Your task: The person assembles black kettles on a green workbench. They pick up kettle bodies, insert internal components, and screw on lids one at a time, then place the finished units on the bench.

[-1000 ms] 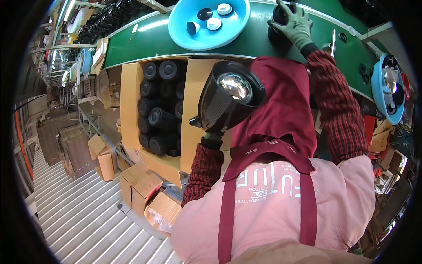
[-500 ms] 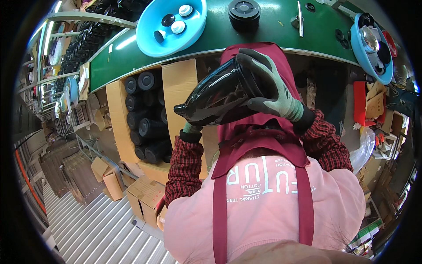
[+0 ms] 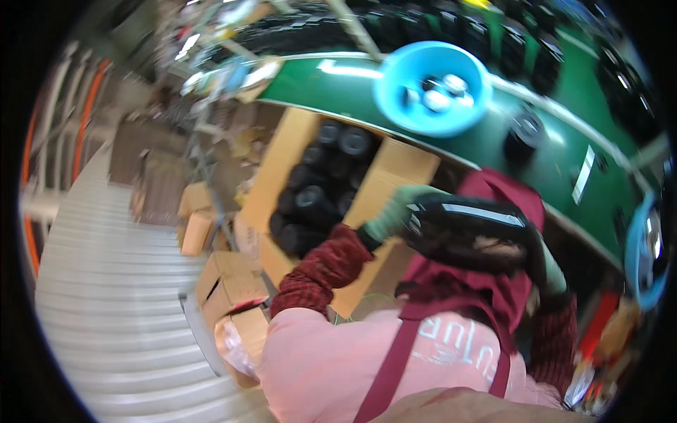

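Observation:
A glossy black canister (image 3: 469, 229) is held on its side in front of the maroon apron (image 3: 486, 289). My left hand (image 3: 396, 211), in a pale green glove, closes round its left end. At the opposite end my right hand (image 3: 552, 271), gloved too, grips it; its fingers are mostly hidden behind the canister. Motion blur smears the canister's finer details. Below and left of it stands an open cardboard box (image 3: 271, 201) holding several black cylindrical containers (image 3: 310, 201).
On the green worktable (image 3: 314, 88) stand a light blue basin (image 3: 402, 116) with small black and white parts, and a black cylinder (image 3: 523, 134). Another blue basin (image 3: 638, 247) is at the right edge. Small cartons (image 3: 229, 282) sit on the floor at left.
The view has swung, shifting the scene rightward and tilting it. The canister has turned from slanting to nearly level, and my left hand now shows at its left end.

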The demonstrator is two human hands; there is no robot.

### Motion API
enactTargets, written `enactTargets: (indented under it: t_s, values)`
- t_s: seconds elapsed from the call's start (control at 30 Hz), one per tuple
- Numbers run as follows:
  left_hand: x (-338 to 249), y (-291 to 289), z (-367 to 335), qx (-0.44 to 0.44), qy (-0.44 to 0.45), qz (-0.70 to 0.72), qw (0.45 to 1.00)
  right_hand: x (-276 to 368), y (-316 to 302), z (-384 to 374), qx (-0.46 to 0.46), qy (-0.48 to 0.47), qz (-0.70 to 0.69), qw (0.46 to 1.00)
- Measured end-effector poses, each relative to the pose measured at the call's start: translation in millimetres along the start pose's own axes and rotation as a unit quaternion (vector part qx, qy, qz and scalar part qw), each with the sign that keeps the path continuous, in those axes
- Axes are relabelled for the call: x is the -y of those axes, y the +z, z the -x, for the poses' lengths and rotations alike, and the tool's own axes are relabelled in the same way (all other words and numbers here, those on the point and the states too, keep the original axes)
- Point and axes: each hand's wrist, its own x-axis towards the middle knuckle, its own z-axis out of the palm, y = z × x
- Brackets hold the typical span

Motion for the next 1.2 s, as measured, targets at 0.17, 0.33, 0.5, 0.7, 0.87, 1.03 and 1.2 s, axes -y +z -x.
enactTargets:
  t_s: [0.17,0.33,0.5,0.7,0.87,1.03,1.2]
  values:
    - [-53,-18,-18,0.034,0.197,-0.197,0.96,-26,-55,2,0.002,0.196,-0.143,0.97]
    - [66,14,9,0.051,-0.021,0.357,0.933,-18,-33,5,-0.183,-0.122,0.304,0.927]
    - [35,40,15,-0.019,0.072,0.034,0.997,-50,4,-9,-0.223,-0.294,0.346,0.862]
    - [-58,3,5,-0.011,0.179,-0.243,0.953,-42,-23,-3,-0.064,0.017,0.099,0.993]
    - [22,25,32,-0.018,-0.086,0.161,0.983,-53,16,-11,-0.167,-0.345,0.393,0.836]
    - [-50,19,3,-0.07,0.196,-0.238,0.949,-46,-19,-14,-0.081,-0.146,0.109,0.98]
    - [5,24,26,-0.025,0.099,-0.092,0.99,-35,5,-9,-0.099,-0.245,0.129,0.956]
